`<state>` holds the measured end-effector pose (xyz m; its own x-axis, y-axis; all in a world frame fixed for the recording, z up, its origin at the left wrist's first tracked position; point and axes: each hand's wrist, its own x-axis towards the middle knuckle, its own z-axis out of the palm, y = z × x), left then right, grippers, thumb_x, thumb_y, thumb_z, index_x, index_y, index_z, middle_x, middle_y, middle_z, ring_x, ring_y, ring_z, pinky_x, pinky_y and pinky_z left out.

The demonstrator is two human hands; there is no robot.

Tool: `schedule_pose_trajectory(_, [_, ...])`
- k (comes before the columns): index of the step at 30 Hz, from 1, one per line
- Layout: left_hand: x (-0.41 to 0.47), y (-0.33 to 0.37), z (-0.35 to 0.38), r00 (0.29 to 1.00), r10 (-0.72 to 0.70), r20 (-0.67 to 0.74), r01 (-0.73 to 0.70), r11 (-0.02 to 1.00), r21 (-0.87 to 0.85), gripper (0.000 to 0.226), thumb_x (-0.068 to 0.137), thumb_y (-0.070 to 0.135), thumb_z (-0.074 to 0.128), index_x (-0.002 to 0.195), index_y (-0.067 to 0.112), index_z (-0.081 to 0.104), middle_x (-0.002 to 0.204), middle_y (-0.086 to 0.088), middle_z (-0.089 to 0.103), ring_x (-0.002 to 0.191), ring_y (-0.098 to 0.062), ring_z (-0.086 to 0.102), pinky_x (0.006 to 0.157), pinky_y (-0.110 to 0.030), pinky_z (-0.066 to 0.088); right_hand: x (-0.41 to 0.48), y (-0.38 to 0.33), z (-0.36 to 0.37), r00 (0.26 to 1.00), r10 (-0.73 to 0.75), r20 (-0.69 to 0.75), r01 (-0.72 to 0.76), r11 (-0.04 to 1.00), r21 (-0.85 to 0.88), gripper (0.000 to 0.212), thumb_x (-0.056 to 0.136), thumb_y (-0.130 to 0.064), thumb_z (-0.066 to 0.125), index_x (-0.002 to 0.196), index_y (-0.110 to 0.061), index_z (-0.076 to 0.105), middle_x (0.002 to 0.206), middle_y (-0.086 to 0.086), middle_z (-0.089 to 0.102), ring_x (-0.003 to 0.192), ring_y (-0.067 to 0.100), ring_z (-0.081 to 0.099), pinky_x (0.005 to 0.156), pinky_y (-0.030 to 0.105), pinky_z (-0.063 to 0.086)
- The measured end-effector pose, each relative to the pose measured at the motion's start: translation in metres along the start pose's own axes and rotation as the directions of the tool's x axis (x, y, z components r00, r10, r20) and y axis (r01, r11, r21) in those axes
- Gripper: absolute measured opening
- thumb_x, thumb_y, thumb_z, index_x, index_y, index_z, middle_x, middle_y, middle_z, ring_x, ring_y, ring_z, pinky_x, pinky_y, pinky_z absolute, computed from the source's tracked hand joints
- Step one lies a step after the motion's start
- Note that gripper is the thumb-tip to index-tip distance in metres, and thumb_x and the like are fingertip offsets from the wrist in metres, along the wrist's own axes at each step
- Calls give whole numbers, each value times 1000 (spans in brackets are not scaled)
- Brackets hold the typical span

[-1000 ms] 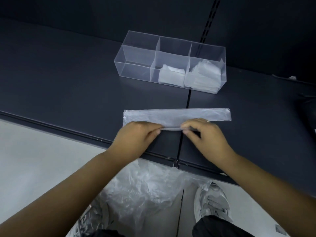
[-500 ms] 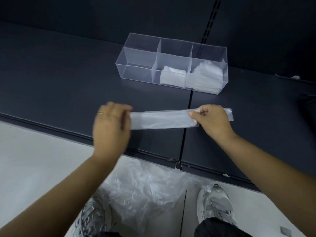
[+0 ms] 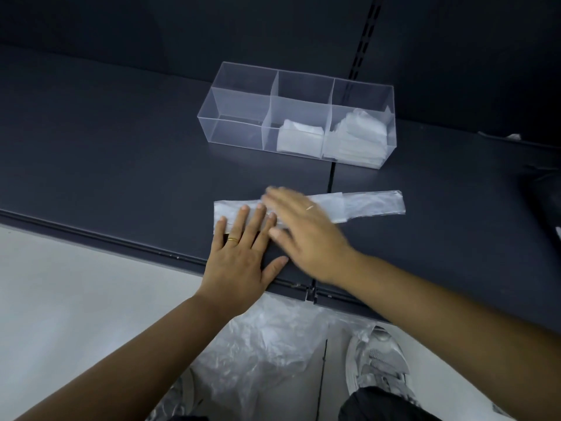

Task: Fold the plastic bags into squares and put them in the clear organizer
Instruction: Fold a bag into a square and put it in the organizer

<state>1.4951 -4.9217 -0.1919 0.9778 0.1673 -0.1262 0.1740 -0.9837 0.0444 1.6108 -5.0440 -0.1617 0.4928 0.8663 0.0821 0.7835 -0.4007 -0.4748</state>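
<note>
1. Now the plastic bag (image 3: pixel 373 205), already folded into a long strip, lies flat on the dark shelf (image 3: pixel 121 153). 0.5 s ago it was held by its 2 ends.
2. The left hand (image 3: pixel 239 253) has given up its pinch. Its fingers are straight and spread, the fingertips press the strip's left end, and the palm rests on the shelf nearer the person.
3. The right hand (image 3: pixel 306 229) sits just right of the left one, flat over the strip's middle with straight fingers. It is motion-blurred, so I judge it is sweeping along the strip to smooth it. How hard it presses cannot be told.
4. To the right of that hand the strip runs on uncovered, and the edge of 1 layer shows there.
5. Beyond both hands, well apart from the strip, stands the clear organizer (image 3: pixel 236 117). Folded squares (image 3: pixel 299 138) sit in its middle compartment, and a taller stack (image 3: pixel 358 138) sits in its right one.
6. So the narrowing looks finished and the flattening is under way. Folding end over end into a square, and the placing, are not yet done.
7. Loose plastic (image 3: pixel 267 344) lies on the floor below the wrists, likely more bags to fold.
</note>
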Motion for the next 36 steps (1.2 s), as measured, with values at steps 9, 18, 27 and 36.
schedule_pose_trajectory(9, [0, -2, -1, 1000, 25, -14, -25, 1000, -1, 75, 93, 60, 11, 152, 15, 20, 159, -7, 18, 146, -34, 12, 116, -57, 17, -42, 85, -20, 938, 293, 188, -212, 909, -360, 77, 90, -63, 6, 153, -19, -9, 159, -5, -18, 144, 7, -21, 119, 32, -11])
schedule_pose_trajectory(18, [0, -1, -3, 1000, 4, -5, -4, 1000, -16, 77, 91, 62, 5, 153, 16, 13, 160, -6, 10, 147, -32, 4, 118, -55, 11, -47, 127, -57, 840, 493, -226, -501, 865, 23, 17, 92, -22, 60, 109, -19, 64, 118, -2, 50, 114, 19, 41, 95, 26, 23])
schedule_pose_trajectory(27, [13, -23, -8, 991, 128, -35, -130, 989, -76, 78, 90, 66, 10, 145, 17, 36, 160, 0, 17, 148, -26, 6, 119, -52, 8, -68, 107, -82, 785, 614, 84, -572, 666, 478, 13, 88, -12, 65, 78, -17, 57, 62, -5, 61, 53, 2, 53, 53, 13, 40])
schedule_pose_trajectory(36, [4, 64, -28, 901, 427, -78, -421, 813, -402, 89, 88, 71, 34, 153, 23, -2, 161, 7, -5, 145, -3, -14, 117, -24, -12, -122, 47, -112, 639, 561, 526, -731, 231, 642, 24, 73, -9, 70, 94, -7, 59, 60, 1, 59, 52, 8, 50, 47, 19, 41])
